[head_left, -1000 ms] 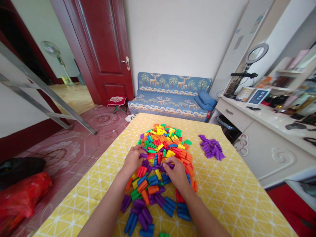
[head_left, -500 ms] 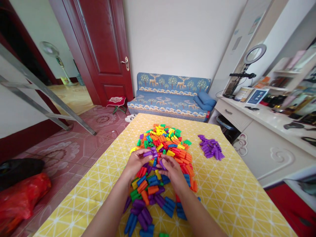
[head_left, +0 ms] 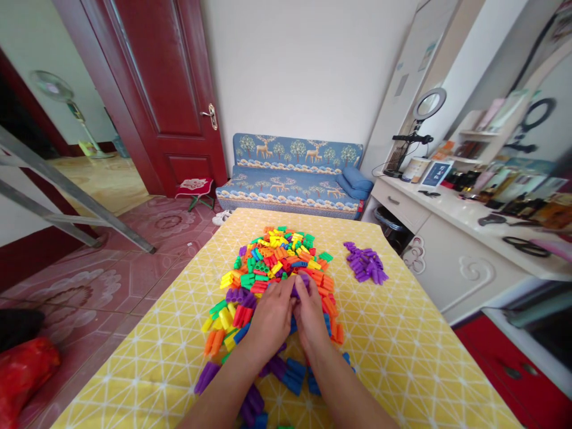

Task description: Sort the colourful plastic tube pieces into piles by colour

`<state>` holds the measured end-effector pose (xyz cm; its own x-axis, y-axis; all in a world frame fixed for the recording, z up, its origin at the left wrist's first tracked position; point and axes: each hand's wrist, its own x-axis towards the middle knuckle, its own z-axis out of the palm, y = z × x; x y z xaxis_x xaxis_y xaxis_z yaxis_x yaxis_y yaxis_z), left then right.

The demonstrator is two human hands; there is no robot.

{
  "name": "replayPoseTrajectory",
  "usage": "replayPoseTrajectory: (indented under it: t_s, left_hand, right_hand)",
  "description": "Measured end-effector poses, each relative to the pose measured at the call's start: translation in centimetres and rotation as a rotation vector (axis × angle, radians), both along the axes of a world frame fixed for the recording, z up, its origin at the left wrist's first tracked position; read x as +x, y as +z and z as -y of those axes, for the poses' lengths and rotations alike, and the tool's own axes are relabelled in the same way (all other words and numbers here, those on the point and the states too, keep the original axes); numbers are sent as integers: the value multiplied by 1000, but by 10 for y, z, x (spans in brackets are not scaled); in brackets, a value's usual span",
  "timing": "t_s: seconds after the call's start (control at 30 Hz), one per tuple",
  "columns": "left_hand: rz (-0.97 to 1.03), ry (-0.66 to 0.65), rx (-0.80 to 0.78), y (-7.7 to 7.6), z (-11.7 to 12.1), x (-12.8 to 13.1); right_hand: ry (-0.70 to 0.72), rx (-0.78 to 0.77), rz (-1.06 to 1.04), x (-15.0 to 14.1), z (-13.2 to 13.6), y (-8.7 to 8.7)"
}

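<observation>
Over the middle of a heap of colourful plastic building blocks [head_left: 268,256], my two hands are pressed together. A purple building block [head_left: 305,279] made of joined tubes shows at the fingertips, partly covered by them. My right hand [head_left: 308,307] is closed with its thumb and fingers on the purple block. Beside it, my left hand [head_left: 273,310] is closed too, its fingers reaching to the same spot; how many purple pieces lie between the hands is hidden. Off to the right of the heap lies a separate pile of purple blocks [head_left: 365,263].
A yellow patterned cloth covers the table [head_left: 402,345]. Behind it stands a blue sofa [head_left: 286,179], with a red folding stool [head_left: 195,187] by the door. At the right is a white dresser [head_left: 438,232] with bottles and a ring light. A metal ladder [head_left: 89,202] leans at the left.
My hands were apart, each holding a purple block; now they have come together with purple between them. The camera view has turned slightly to the right.
</observation>
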<state>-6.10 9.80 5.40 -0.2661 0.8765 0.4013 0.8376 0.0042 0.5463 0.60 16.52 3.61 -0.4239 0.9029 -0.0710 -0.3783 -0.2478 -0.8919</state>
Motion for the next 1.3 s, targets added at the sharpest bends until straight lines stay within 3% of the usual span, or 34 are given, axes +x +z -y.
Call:
replayPoseTrajectory:
  t_s: [0.13, 0.2, 0.3, 0.37, 0.43, 0.57, 0.77, 1.0, 1.2, 1.3]
  left_hand:
    - [5, -166, -3, 2, 2, 13]
    - [6, -156, 13, 1, 6, 7]
    - [19, -1, 61, -8, 13, -20]
    - [28, 139, 80, -20, 17, -44]
    - [42, 264, 91, -32, 21, -66]
    - [80, 373, 82, -52, 23, -87]
    - [82, 362, 52, -67, 20, -87]
    - [33, 348, 55, -73, 21, -88]
    - [29, 328, 58, -68, 21, -88]
    - [46, 328, 66, -69, 22, -88]
  right_hand:
    - [-196, 18, -17, 17, -34, -1]
    - [-294, 105, 19, 37, -65, -6]
    - [-603, 329, 298, 83, -123, -23]
    - [-873, 507, 720, 117, -159, -38]
    - [-930, 549, 859, 146, -187, -52]
    - [-868, 621, 1032, 167, -216, -70]
    - [-727, 743, 1177, 136, -238, -76]
    - [-564, 781, 1557, 115, -231, -76]
    - [-497, 782, 1633, 113, -224, -71]
    - [-540, 844, 1621, 113, -218, -67]
